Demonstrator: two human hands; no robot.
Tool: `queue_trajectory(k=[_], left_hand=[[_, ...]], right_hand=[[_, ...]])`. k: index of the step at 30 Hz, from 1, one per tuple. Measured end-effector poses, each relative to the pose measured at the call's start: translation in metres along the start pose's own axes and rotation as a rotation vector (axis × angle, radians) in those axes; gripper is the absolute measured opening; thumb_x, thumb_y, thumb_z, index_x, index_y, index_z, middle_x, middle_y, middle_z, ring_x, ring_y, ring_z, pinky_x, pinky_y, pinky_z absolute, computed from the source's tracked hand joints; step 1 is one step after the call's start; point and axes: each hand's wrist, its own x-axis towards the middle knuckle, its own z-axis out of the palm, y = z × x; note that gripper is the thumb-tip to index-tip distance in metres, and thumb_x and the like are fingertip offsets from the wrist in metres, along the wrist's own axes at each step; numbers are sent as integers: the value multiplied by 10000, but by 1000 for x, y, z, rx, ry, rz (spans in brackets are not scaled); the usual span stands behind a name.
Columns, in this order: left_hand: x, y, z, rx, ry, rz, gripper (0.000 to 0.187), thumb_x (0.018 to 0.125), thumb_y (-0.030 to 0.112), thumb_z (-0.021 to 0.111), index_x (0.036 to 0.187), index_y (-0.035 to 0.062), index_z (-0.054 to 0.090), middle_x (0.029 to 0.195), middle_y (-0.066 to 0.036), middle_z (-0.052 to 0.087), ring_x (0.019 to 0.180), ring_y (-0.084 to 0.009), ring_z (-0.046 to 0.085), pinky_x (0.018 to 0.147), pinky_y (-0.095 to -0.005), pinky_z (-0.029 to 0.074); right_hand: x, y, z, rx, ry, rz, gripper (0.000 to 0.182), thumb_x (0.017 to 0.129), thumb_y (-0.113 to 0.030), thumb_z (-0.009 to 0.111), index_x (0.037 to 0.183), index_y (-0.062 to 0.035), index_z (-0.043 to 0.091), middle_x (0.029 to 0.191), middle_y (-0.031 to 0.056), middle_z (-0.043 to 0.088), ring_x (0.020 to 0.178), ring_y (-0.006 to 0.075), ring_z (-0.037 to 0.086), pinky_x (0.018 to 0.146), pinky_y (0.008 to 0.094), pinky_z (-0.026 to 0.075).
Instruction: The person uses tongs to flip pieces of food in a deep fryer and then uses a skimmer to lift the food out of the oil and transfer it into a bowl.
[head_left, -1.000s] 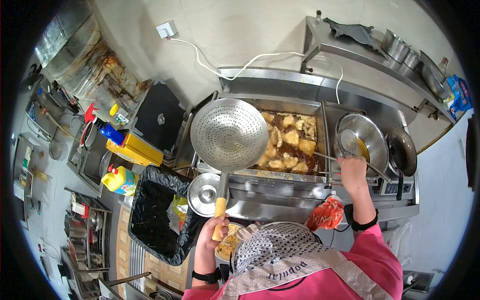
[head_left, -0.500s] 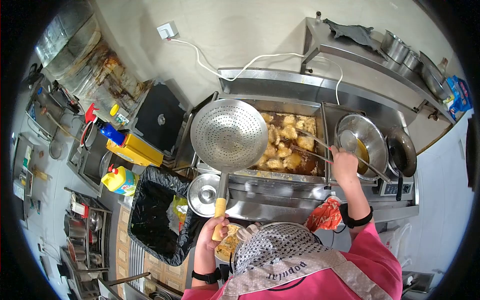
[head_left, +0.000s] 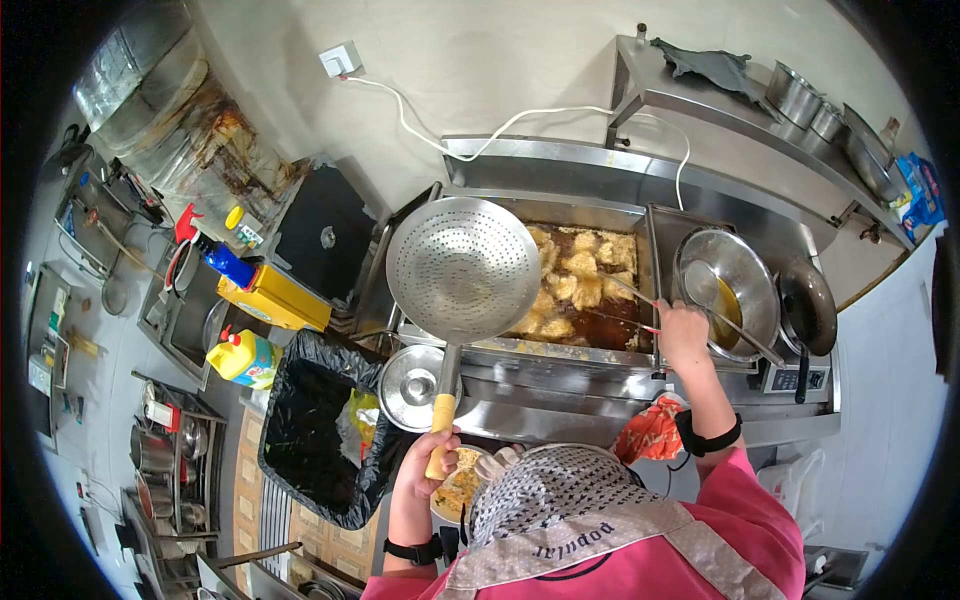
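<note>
My left hand [head_left: 425, 462] is wrapped round the pale wooden handle of a large perforated strainer [head_left: 462, 268]. The strainer's metal bowl hangs over the left part of the fryer [head_left: 490, 350] and hides some of it. In my right hand [head_left: 684, 336] is a pair of long chopsticks [head_left: 625, 288], with red near the grip. They point left into the dark oil, their tips apart and close to the food. Several pale golden battered pieces [head_left: 583, 264] float in the oil, clustered toward the back and the left.
Right of the fryer are a steel bowl [head_left: 690, 262] with a ladle in yellow liquid and a dark pan [head_left: 815, 310]. A steel lid [head_left: 410, 390] lies in front, beside a black-lined bin [head_left: 310, 440]. An orange bag [head_left: 648, 430] hangs near my right forearm.
The battered pieces have shifted back and left, exposing more dark oil at the front right. The chopsticks have moved slightly. The strainer stays over the fryer's left side.
</note>
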Motion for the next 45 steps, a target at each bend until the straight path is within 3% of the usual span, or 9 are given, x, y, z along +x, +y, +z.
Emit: queue_trajectory(k=[9, 14, 20, 23, 28, 34, 37, 40, 45], left_hand=[[3, -1, -3, -4, -27, 0, 257, 831, 144, 555, 1041, 10, 490, 696, 0, 463, 468, -70, 399, 418, -184, 340], [1, -1, -2, -32, -39, 5, 250, 841, 143, 541, 1045, 9, 486, 686, 3, 453, 466, -66, 399, 409, -180, 338], [0, -1, -3, -126, -90, -8, 247, 839, 128, 536, 1046, 3, 483, 675, 6, 440, 449, -52, 396, 377, -180, 330], [-6, 7, -2, -54, -124, -34, 239, 801, 76, 558, 1016, 3, 481, 675, -3, 439, 455, -57, 394, 399, -173, 319], [-14, 22, 8, -84, -155, -40, 251, 788, 53, 547, 1025, 4, 480, 669, 2, 427, 449, -51, 388, 387, -174, 322], [-23, 41, 25, -91, -243, -4, 271, 789, 66, 549, 1045, 13, 476, 684, -13, 430, 444, -52, 387, 365, -178, 336], [-27, 48, 32, -76, -235, 10, 273, 791, 59, 542, 1050, 11, 472, 690, -22, 433, 443, -56, 388, 366, -179, 340], [-27, 51, 36, -111, -288, 17, 281, 796, 47, 528, 1064, 1, 460, 688, -28, 426, 442, -62, 390, 366, -184, 347], [-29, 54, 42, -145, -308, 30, 282, 798, 44, 522, 1066, -12, 454, 684, -34, 417, 438, -67, 393, 367, -188, 354]], right_hand=[[6, -10, -15, 351, -329, -154, 413, 628, -225, 677, 1008, -85, 597, 838, 143, 629, 783, 317, 621, 691, 413, 495], [9, -34, 32, 273, -301, -66, 394, 669, -250, 668, 1021, -90, 593, 840, 130, 633, 806, 293, 629, 674, 393, 510], [2, -29, 13, 245, -262, 67, 388, 685, -276, 673, 999, -64, 593, 822, 151, 632, 792, 294, 634, 667, 390, 513], [3, -19, -13, 301, -271, 80, 475, 657, -266, 695, 1078, -73, 590, 819, 169, 636, 777, 331, 624, 699, 410, 495], [21, -19, -9, 501, -340, -116, 568, 627, -393, 684, 1102, -91, 604, 914, 166, 643, 870, 317, 607, 771, 407, 475], [41, -78, -7, 562, -473, -225, 607, 635, -408, 674, 1134, -74, 584, 992, 201, 618, 923, 328, 596, 808, 389, 468], [43, -119, 1, 457, -455, -298, 528, 706, -326, 645, 1149, -55, 546, 916, 173, 638, 858, 302, 622, 724, 401, 499], [40, -147, 22, 381, -300, -326, 408, 739, -220, 610, 1079, -8, 534, 812, 147, 641, 770, 272, 638, 617, 386, 505], [39, -155, 32, 272, -247, -271, 349, 746, -89, 529, 1082, 9, 530, 848, 136, 639, 741, 248, 650, 571, 341, 512]])
